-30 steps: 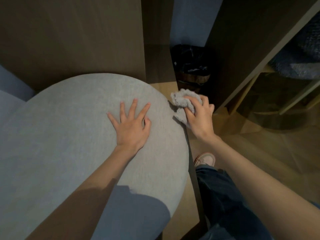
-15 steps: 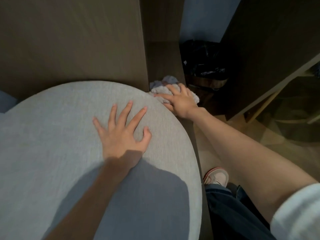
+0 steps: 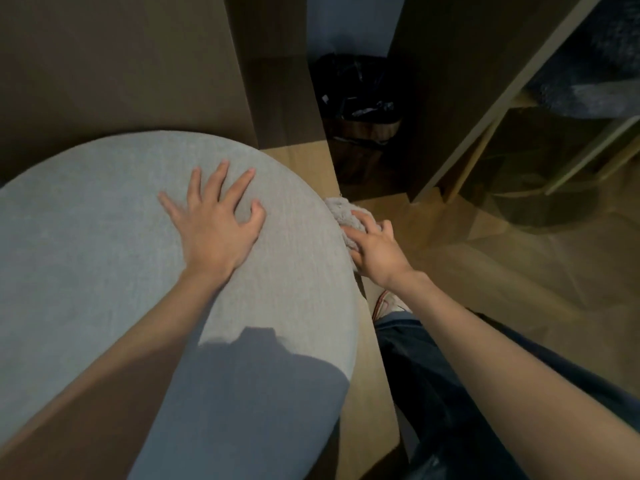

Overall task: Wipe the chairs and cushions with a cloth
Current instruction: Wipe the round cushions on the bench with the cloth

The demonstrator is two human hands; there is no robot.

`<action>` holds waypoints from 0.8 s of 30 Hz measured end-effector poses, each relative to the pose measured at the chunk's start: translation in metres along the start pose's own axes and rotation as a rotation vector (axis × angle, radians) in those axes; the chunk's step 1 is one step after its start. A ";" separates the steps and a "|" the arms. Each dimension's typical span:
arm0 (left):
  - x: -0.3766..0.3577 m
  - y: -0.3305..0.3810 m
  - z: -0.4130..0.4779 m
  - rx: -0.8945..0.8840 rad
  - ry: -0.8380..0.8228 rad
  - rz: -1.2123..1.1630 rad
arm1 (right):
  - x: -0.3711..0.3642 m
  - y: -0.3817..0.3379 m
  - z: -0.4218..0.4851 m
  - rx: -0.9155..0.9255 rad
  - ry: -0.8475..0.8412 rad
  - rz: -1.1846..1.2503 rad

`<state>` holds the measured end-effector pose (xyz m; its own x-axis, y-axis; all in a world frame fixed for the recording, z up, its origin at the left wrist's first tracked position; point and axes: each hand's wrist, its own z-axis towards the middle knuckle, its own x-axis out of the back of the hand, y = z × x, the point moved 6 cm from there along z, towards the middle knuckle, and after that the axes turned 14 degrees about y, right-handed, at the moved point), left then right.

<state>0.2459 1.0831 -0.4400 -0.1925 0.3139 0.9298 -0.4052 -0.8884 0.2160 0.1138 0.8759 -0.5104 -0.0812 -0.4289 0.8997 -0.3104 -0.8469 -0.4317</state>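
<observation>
A large round grey fabric cushion (image 3: 104, 271) fills the left half of the view. My left hand (image 3: 214, 220) rests flat on its top with fingers spread. A crumpled grey cloth (image 3: 341, 211) is pressed against the cushion's right rim. My right hand (image 3: 375, 249) grips that cloth from the side, fingers curled over it, so most of the cloth is hidden under the hand.
A dark wooden panel (image 3: 121, 64) stands behind the cushion. A black bin (image 3: 360, 109) with a dark liner sits in the corner. Light wooden furniture legs (image 3: 485, 133) rise at the right over a wooden floor (image 3: 502, 271). My shoe (image 3: 389, 304) and dark trouser leg are beside the cushion.
My right hand has slid the cloth down along the cushion's right rim, from the far edge toward me. My left hand stays on top, with its index finger and thumb now slightly bent.
</observation>
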 end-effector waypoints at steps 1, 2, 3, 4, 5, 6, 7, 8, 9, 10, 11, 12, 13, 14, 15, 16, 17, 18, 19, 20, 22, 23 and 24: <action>0.001 0.000 0.000 0.002 0.001 -0.007 | 0.001 0.002 -0.018 -0.018 -0.006 0.016; 0.002 0.000 -0.001 0.009 0.002 -0.015 | 0.000 0.003 -0.036 -0.034 -0.014 0.024; 0.003 0.000 -0.001 0.017 0.006 -0.026 | 0.001 0.004 -0.055 -0.045 -0.017 0.020; 0.005 0.001 -0.001 0.022 0.012 -0.042 | 0.001 0.003 -0.073 -0.052 -0.015 0.005; 0.007 0.003 -0.002 0.022 0.019 -0.052 | 0.002 0.001 -0.090 -0.052 -0.007 -0.015; 0.008 0.005 -0.003 0.021 0.025 -0.054 | 0.002 -0.003 -0.104 -0.045 0.003 -0.033; 0.010 0.006 -0.005 0.027 0.029 -0.051 | 0.003 -0.007 -0.118 -0.033 0.010 -0.050; 0.012 0.008 -0.008 0.039 0.032 -0.050 | 0.004 -0.012 -0.130 -0.018 0.013 -0.067; 0.014 0.011 -0.013 0.055 0.033 -0.054 | 0.004 -0.016 -0.142 -0.003 0.009 -0.085; 0.016 0.014 -0.022 0.068 0.032 -0.064 | 0.003 -0.019 -0.152 0.011 -0.003 -0.112; 0.018 0.018 -0.033 0.072 0.026 -0.082 | 0.003 -0.024 -0.161 0.031 -0.018 -0.148; 0.020 0.023 -0.046 0.064 0.014 -0.101 | 0.003 -0.028 -0.169 0.058 -0.040 -0.188; 0.023 0.028 -0.062 0.043 -0.003 -0.119 | 0.003 -0.033 -0.174 0.088 -0.068 -0.226; 0.026 0.033 -0.078 0.010 -0.019 -0.133 | 0.002 -0.036 -0.178 0.119 -0.097 -0.257; 0.030 0.037 -0.094 -0.027 -0.032 -0.141 | 0.001 -0.039 -0.180 0.152 -0.125 -0.278; 0.034 0.040 -0.110 -0.059 -0.043 -0.142 | 0.001 -0.041 -0.182 0.179 -0.150 -0.285; 0.038 0.043 -0.124 -0.084 -0.053 -0.139 | 0.002 -0.042 -0.183 0.198 -0.166 -0.287; 0.041 0.044 -0.136 -0.104 -0.063 -0.136 | 0.003 -0.040 -0.183 0.206 -0.171 -0.292; 0.044 0.044 -0.146 -0.117 -0.068 -0.131 | 0.004 -0.037 -0.182 0.203 -0.162 -0.308; 0.046 0.043 -0.153 -0.125 -0.070 -0.123 | 0.004 -0.031 -0.181 0.185 -0.146 -0.330; 0.048 0.041 -0.162 -0.132 -0.071 -0.120 | 0.008 -0.017 -0.172 0.080 -0.133 -0.349; 0.048 0.041 -0.163 -0.128 -0.069 -0.126 | 0.013 -0.011 -0.164 -0.006 -0.128 -0.304; 0.049 0.041 -0.163 -0.121 -0.066 -0.135 | 0.019 -0.007 -0.156 -0.089 -0.110 -0.226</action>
<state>0.0742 1.1163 -0.4344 -0.0714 0.4010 0.9133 -0.5283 -0.7918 0.3064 -0.0330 0.9229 -0.4805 0.1012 -0.2672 0.9583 -0.3912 -0.8964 -0.2086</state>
